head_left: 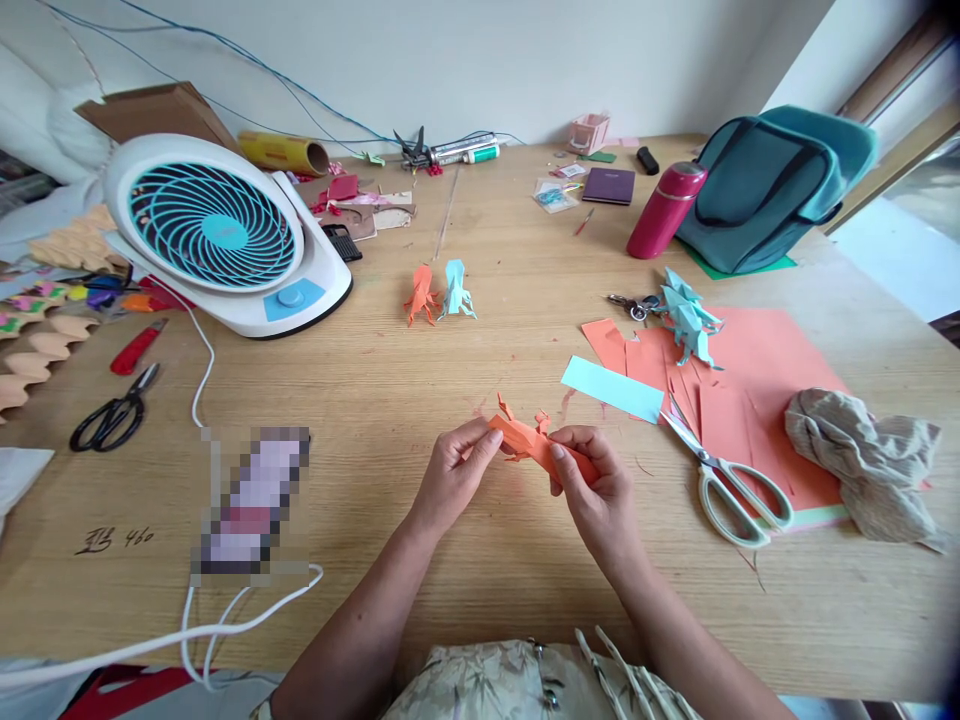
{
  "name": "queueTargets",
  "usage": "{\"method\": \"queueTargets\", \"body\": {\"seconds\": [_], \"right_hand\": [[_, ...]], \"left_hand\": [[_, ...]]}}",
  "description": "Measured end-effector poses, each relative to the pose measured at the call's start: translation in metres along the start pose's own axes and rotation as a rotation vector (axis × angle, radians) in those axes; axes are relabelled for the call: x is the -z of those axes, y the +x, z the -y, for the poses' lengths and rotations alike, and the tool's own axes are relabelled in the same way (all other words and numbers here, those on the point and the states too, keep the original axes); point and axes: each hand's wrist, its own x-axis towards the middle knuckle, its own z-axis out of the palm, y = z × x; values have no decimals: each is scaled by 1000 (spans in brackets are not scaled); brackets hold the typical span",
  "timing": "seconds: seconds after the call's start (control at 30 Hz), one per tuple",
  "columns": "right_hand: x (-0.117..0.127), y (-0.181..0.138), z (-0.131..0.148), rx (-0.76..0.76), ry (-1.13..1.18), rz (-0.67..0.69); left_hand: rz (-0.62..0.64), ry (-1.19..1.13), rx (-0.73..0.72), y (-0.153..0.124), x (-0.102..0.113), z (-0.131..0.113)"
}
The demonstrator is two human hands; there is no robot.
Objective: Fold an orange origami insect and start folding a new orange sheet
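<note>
An orange folded-paper figure (527,437) is held just above the wooden table (465,330) near its front edge. My left hand (453,473) pinches its left end with thumb and fingertips. My right hand (594,488) is closed around its right end, thumb on top. Two finished paper figures, one orange (421,294) and one light blue (455,289), stand side by side further back on the table.
White-handled scissors (724,478), orange paper sheets (750,380) and a blue strip (612,388) lie right of my hands, with a crumpled cloth (862,460). A white fan (217,232), black scissors (114,415) and a cable (225,620) are left. A red bottle (664,210) and teal bag (772,185) stand behind.
</note>
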Motion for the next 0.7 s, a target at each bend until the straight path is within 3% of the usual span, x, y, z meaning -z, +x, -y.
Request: {"method": "queueTargets", "body": {"seconds": [0.23,0.43,0.57,0.7], "right_hand": [[5,3,-5,37,-77,54],[12,6,-5,411,-539,33],[13,6,-7,533,-781,24],[13,6,-11,610,-859,46]], "left_hand": [[96,-7,9,0,0,-2],[-48,-21,79,1,-2,10],[-53,-67,99,1,-3,10],[-82,-84,118,2,-4,8]]}}
